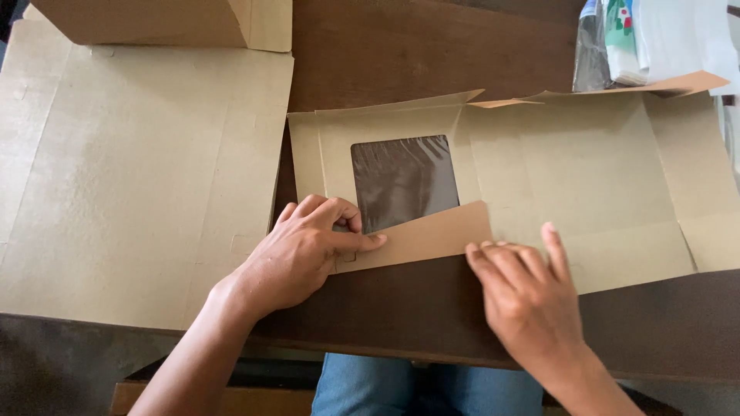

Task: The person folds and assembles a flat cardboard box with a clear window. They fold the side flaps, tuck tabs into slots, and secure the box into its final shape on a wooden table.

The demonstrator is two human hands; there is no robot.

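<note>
A flat brown cardboard box blank (570,169) lies unfolded on a dark wooden table (432,54). Its left panel has a square clear plastic window (402,181). The near flap (432,235) is folded up over the window's lower edge. My left hand (304,254) presses on the flap's left end, thumb and fingers bent on the crease. My right hand (528,296) lies flat beside the flap's right end, fingers stretched onto the blank's near edge.
A large flattened cardboard sheet (123,169) covers the table's left side, with a folded carton (169,19) at its far edge. Plastic-wrapped packets (655,38) sit at the far right. My legs in jeans (416,389) show below the table's near edge.
</note>
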